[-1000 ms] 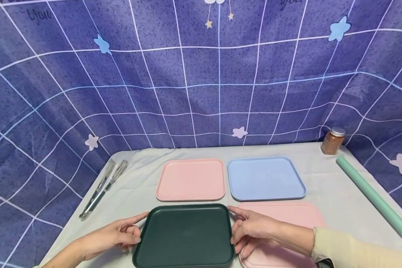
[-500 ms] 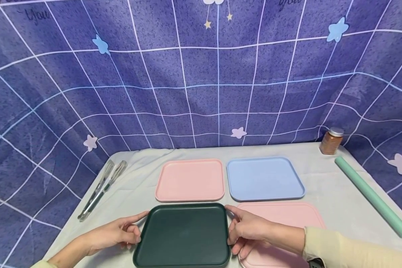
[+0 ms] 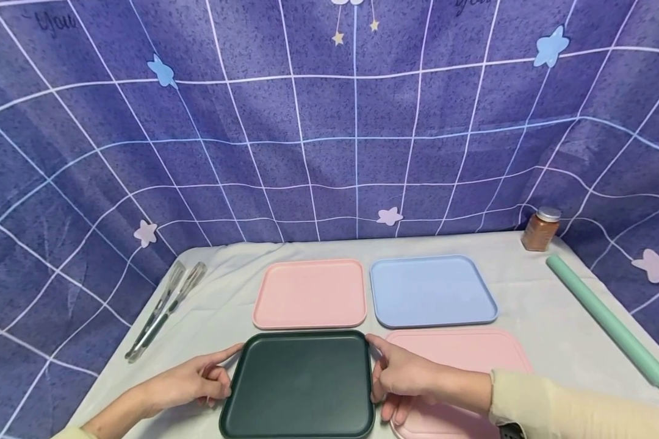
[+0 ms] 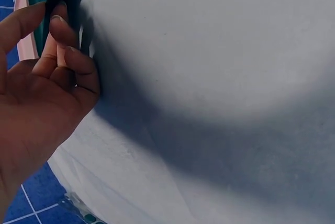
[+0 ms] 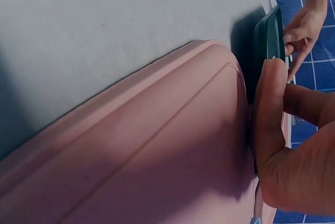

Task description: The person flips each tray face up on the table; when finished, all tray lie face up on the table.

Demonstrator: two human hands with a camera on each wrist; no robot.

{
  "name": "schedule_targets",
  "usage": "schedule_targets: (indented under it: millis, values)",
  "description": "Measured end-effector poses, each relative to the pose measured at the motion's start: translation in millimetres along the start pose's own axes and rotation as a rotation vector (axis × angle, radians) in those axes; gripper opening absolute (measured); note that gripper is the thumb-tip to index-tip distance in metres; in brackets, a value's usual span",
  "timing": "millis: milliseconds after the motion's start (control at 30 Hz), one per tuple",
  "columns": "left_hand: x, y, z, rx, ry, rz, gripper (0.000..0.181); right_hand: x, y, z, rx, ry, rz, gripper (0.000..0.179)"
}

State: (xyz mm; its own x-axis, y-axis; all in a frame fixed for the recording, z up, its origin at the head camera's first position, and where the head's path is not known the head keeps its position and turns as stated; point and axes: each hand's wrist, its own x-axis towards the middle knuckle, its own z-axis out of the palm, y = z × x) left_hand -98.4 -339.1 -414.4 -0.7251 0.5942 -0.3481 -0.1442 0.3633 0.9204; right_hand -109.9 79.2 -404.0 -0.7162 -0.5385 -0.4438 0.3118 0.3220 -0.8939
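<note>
A dark green rectangular tray [image 3: 302, 384] lies level at the front of the table in the head view. My left hand [image 3: 183, 384] pinches its left edge between thumb and curled fingers, the index finger stretched along the far left corner. On the opposite side my right hand [image 3: 409, 375] holds the right edge, its index finger at the far right corner. Beneath the right hand and forearm is a pink tray [image 3: 467, 347], partly covered by them. In the right wrist view the green tray [image 5: 268, 41] stands close beside the pink one's edge, casting a shadow on the cloth.
Behind are another pink tray [image 3: 310, 294] and a light blue tray [image 3: 434, 291], side by side. Metal tongs [image 3: 165, 314] lie at the left. A green roll [image 3: 609, 323] and a brown-filled jar [image 3: 540, 230] are at the right, all on white cloth [image 3: 225, 292].
The green tray looks slightly smaller and its right edge has shifted a little left, along with the right hand. Both hands keep their hold; the head view has shifted slightly.
</note>
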Motion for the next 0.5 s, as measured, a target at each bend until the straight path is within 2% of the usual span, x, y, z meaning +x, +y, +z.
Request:
schedule_targets:
  millis: [333,500]
  values:
    - [1.8,-2.2,3.9,0.006,-0.015,0.057,0.091,2.2,-1.6,2.9,-0.192,0.043,-0.041,0.106]
    - [1.8,-0.1,5.5,0.04,-0.012,0.071,0.09,2.1,-2.9,3.6,-0.253,0.054,-0.047,0.103]
